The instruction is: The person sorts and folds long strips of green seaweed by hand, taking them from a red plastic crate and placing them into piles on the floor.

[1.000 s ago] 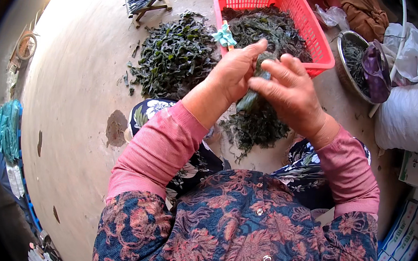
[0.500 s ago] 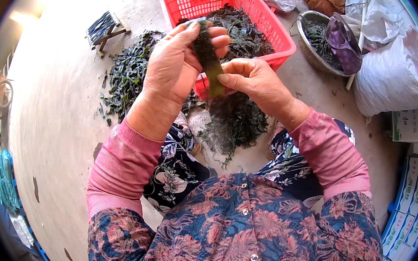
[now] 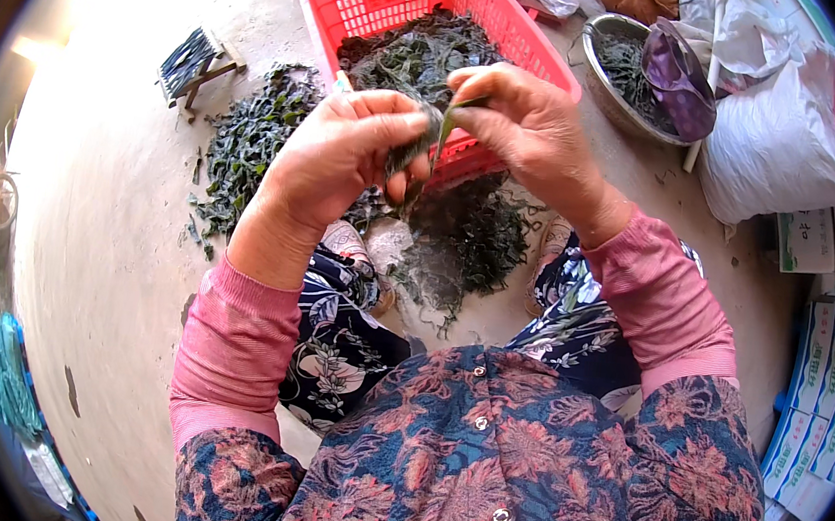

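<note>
Red basket (image 3: pixel 548 57): plastic lattice crate, upper centre of the frame, partly filled with dark green strips; its near rim sits behind both hands.
Floor pile, left (image 3: pixel 248 144): loose dark green strips spread on the pale floor, left of the basket.
Floor pile, centre (image 3: pixel 471 230): a second heap below the basket, between the person's knees, partly hidden by the raised hands.
Small stool (image 3: pixel 196 58): low, dark-slatted, upper left, just beside the left pile.
Metal bowl (image 3: pixel 598 52): upper right, holding more dark strips; a purple bag (image 3: pixel 682 75) lies across its right side.
White sack (image 3: pixel 790 146): far right, against the bowl.
Cartons (image 3: pixel 827 390): white and green boxes stacked along the right edge.
Green strip (image 3: pixel 418 150): held up at centre frame, in front of the basket's near rim; short, dark, narrow end pointing up.
Left hand (image 3: pixel 342 158): fingers curled closed around the lower part of the strip, thumb pressed over it.
Right hand (image 3: pixel 521 120): thumb and forefinger pinch the strip's top end; other fingers bent loosely, not touching the left hand as far as I can tell.
Blocking view: the hands cover the strip's middle.
</note>
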### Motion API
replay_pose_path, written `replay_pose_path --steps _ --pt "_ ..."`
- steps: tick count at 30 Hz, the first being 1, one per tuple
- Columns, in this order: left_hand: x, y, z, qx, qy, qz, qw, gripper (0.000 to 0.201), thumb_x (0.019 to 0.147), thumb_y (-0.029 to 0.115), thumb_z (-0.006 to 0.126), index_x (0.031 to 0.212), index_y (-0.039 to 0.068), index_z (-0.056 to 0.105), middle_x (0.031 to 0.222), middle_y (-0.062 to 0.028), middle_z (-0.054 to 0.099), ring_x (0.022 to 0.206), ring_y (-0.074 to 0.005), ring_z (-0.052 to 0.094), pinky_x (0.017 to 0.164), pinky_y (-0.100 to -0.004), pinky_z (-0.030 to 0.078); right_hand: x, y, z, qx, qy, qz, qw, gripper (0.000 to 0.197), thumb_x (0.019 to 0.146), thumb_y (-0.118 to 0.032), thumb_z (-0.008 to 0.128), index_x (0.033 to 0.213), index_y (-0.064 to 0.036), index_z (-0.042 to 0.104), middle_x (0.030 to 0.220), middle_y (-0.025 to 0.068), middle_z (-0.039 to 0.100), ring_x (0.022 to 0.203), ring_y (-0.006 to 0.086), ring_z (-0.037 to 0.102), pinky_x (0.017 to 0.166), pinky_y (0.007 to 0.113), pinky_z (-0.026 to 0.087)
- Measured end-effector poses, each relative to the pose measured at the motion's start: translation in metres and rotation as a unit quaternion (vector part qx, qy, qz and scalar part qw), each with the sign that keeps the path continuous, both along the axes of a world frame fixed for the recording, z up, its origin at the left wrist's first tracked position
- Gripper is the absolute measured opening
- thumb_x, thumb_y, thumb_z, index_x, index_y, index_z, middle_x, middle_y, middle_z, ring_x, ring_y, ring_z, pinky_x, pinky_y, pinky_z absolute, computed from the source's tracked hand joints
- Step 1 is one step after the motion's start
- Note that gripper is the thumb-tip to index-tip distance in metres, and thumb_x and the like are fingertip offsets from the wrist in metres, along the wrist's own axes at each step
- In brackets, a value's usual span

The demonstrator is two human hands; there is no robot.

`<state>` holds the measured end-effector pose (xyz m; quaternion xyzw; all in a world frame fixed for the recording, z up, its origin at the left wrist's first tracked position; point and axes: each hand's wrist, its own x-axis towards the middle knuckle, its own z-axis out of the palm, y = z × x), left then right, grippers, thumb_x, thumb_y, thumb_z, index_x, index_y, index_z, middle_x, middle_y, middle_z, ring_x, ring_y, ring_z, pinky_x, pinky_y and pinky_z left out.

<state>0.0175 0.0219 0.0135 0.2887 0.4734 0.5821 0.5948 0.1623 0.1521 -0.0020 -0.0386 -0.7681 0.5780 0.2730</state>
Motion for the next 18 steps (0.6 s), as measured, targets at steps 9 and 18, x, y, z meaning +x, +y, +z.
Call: replay_pose_path --steps 9,18 --pt "0.014 -0.009 0.002 0.052 0.056 -0.021 0.997 0.022 0.063 -0.002 0.062 0.084 -0.001 0.056 0.074 -0.0037 0.058 0.066 -0.0078 0.055 0.063 -0.0189 0.044 -0.003 -0.001 -0.007 -0.185 -0.134 0.135 0.964 0.028 0.082 -0.027 0.058 0.090 0.0001 0.060 0.076 -0.0027 0.058 0.071 0.0033 0.050 0.064 0.019 0.042" --pt "0.024 -0.002 -0.015 0.142 0.568 0.294 0.756 0.018 0.064 0.005 0.068 0.077 0.001 0.057 0.071 -0.0045 0.056 0.067 -0.0129 0.052 0.059 -0.0245 0.042 -0.001 -0.010 -0.012 -0.149 -0.097 0.120 0.977 0.022 0.087 -0.018 0.048 0.093 0.0005 0.058 0.078 -0.0029 0.057 0.071 0.0034 0.047 0.065 0.020 0.041"
